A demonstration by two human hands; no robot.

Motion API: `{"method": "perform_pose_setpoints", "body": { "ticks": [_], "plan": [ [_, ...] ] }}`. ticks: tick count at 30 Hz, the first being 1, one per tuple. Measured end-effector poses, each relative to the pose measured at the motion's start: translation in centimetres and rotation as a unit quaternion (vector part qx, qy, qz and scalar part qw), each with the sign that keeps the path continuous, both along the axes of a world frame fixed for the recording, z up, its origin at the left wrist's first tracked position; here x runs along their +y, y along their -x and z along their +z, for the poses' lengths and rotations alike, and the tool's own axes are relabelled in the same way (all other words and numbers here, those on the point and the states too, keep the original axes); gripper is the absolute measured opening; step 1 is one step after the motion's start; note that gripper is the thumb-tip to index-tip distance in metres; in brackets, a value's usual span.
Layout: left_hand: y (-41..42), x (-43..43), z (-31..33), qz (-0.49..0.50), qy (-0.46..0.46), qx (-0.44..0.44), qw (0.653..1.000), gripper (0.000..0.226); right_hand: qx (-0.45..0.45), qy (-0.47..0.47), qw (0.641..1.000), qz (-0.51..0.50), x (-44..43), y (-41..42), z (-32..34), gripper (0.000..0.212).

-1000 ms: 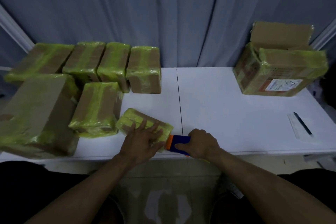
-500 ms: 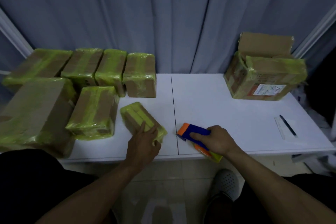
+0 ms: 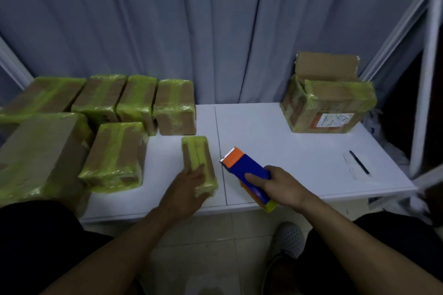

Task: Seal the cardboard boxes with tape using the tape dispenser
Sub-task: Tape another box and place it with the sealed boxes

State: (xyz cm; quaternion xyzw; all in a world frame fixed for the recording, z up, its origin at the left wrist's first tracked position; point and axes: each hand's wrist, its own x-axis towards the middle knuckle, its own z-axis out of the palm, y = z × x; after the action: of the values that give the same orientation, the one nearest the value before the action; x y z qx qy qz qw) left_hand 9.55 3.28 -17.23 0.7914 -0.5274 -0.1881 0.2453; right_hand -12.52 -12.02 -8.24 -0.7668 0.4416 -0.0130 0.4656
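— From the head camera, where is the small taped box (image 3: 195, 151)?
— On the white table (image 3: 287, 141), near its front edge, just right of the stack of wrapped boxes (image 3: 115, 151).
— And the left hand (image 3: 188, 187)?
— It rests on the box's near end; blur hides whether the fingers curl round it.
— The right hand (image 3: 281, 185)?
— Clamped round the blue tape dispenser (image 3: 244, 169), orange end pointing away, just right of the small box and apart from it.
— Anything else?
— An open box (image 3: 328, 103) at the far right, and a pen (image 3: 358, 165) nearer the front.
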Motion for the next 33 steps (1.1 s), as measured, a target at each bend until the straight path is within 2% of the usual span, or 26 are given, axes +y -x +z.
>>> {"method": "perform_pose_setpoints", "body": {
  "ticks": [3, 6, 10, 14, 17, 23, 28, 33],
  "plan": [
    [0.4, 0.0, 4.4, 0.083, 0.05, 0.103, 0.99, 0.044, 0.003, 0.0, 1.0, 0.026, 0.5, 1.0, 1.1, 0.036],
    [0.5, 0.7, 7.3, 0.121, 0.074, 0.241, 0.96, 0.034, -0.034, 0.02, 0.998, 0.042, 1.0, 1.4, 1.5, 0.032],
    [0.8, 2.4, 7.7, 0.17, 0.106, 0.331, 0.922, 0.025, -0.074, -0.008, 0.996, 0.051, 2.2, 1.2, 0.7, 0.029],
    [1.4, 3.1, 7.2, 0.195, 0.096, 0.385, 0.897, 0.009, -0.038, -0.04, 0.994, 0.093, 3.0, 0.4, -0.4, 0.031],
    [1.2, 3.6, 6.9, 0.18, 0.065, 0.391, 0.9, 0.012, -0.034, -0.049, 0.991, 0.116, 3.3, 0.0, -0.9, 0.032],
    [0.7, 4.5, 7.4, 0.206, 0.098, 0.471, 0.852, 0.013, -0.093, -0.061, 0.987, 0.118, 3.6, -1.0, -1.0, 0.034],
    [0.6, 5.0, 7.5, 0.201, 0.108, 0.521, 0.823, 0.022, -0.083, -0.054, 0.984, 0.146, 3.8, -1.6, -1.2, 0.051],
    [0.7, 4.9, 7.0, 0.239, 0.112, 0.525, 0.809, 0.017, -0.093, -0.072, 0.984, 0.134, 4.1, -1.7, -1.3, 0.043]
  ]
}}
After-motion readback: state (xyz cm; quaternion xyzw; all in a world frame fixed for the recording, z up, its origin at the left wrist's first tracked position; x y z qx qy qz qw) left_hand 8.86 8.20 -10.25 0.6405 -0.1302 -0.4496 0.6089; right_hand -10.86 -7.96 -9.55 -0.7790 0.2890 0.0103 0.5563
